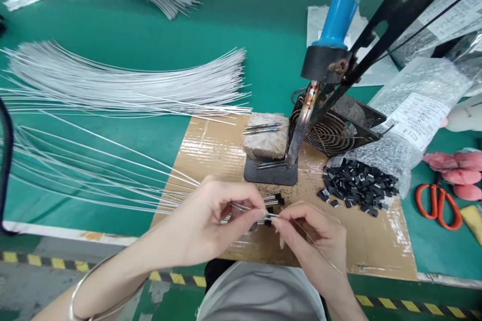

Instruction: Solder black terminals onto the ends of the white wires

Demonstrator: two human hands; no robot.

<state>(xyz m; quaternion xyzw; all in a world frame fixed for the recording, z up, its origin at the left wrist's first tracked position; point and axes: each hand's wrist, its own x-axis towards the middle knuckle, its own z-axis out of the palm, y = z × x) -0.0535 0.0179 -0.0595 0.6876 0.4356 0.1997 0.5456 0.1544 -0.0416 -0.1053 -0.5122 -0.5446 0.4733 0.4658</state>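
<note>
My left hand (214, 220) is closed in a pinch on thin white wires (113, 180) that trail off to the left over the green table. My right hand (312, 235) is pinched on a small black component (268, 219) and a fine wire, fingertip to fingertip with the left hand. A few more black components (274, 200) lie just beyond my fingers on the taped cardboard sheet (211, 150). A soldering iron (320, 85) with a blue handle stands in a black stand behind them.
A pile of several black components (357, 185) spills from a bubble-wrap bag (410, 120) at right. Bundles of white wires (124, 80) lie at left and top. Orange scissors (439, 205), a small fan (331, 130) and a stone block (265, 138) are nearby.
</note>
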